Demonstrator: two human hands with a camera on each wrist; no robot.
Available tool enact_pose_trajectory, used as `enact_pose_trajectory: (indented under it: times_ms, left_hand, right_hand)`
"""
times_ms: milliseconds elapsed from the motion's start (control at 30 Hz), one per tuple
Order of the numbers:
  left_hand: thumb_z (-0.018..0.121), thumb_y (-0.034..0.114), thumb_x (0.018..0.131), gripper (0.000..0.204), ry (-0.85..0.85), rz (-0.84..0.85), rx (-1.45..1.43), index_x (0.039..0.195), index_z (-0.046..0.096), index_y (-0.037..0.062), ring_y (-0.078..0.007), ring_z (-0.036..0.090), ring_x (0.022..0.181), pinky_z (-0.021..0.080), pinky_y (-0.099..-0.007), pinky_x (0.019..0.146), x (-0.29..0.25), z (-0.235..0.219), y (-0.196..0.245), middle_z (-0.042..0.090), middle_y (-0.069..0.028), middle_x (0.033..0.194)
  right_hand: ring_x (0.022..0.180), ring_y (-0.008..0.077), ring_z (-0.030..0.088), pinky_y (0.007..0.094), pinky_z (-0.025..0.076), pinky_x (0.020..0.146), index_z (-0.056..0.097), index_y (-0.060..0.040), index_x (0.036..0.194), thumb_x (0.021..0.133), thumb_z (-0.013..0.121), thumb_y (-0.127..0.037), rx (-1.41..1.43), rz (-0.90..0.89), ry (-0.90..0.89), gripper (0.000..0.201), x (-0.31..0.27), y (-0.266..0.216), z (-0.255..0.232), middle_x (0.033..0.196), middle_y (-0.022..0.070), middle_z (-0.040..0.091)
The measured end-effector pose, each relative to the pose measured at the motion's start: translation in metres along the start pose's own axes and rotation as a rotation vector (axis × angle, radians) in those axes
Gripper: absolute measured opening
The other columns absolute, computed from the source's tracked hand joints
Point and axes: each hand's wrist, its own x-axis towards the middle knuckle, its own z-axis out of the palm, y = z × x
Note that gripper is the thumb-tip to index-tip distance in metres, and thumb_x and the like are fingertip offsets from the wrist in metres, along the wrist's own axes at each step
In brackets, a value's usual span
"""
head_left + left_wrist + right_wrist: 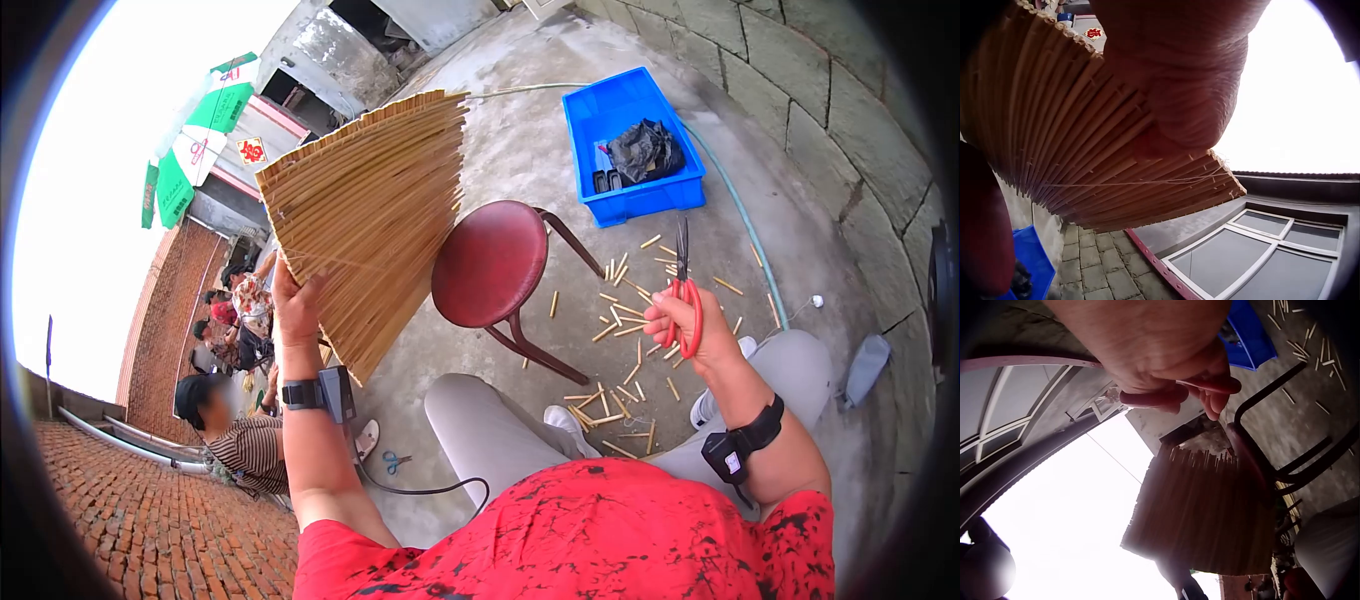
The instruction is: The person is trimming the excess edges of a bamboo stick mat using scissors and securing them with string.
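Note:
A broad mat of thin bamboo-like strips [370, 215] is held up at the left in the head view, its right edge uneven. My left hand [298, 305] grips its lower left edge. In the left wrist view the strips [1085, 137] fan out beyond my hand [1179, 75], with a loose thread across them. My right hand [695, 325] holds red-handled scissors [683, 262], blades pointing up and away from the mat. The mat's uneven edge shows in the right wrist view [1204, 506], below my right hand [1154, 350].
A round red stool [490, 264] stands against the mat's right side. Behind it sits a blue crate [640, 205] holding a black bag. Short cut pieces [625, 320] litter the floor. Blue-handled scissors [396, 462] lie lower left; people [215, 420] sit at the left.

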Motion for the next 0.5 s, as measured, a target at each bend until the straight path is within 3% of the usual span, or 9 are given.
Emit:
enact_pose_trajectory:
  times_ms: [500]
  left_hand:
    - [0.06, -0.009, 0.073, 0.049, 0.079, 0.03, -0.023, 0.12, 0.047, 0.0014, -0.0163, 0.056, 0.099, 0.043, -0.0285, 0.087, -0.002, -0.018, -0.017, 0.058, -0.0085, 0.111]
  right_hand:
    - [0.059, 0.0129, 0.059, 0.0213, 0.046, 0.048, 0.054, 0.0006, 0.084, 0.081, 0.061, -0.022, -0.051, 0.006, 0.003, 0.024, 0.008, 0.008, -0.001, 0.073, 0.0079, 0.059]
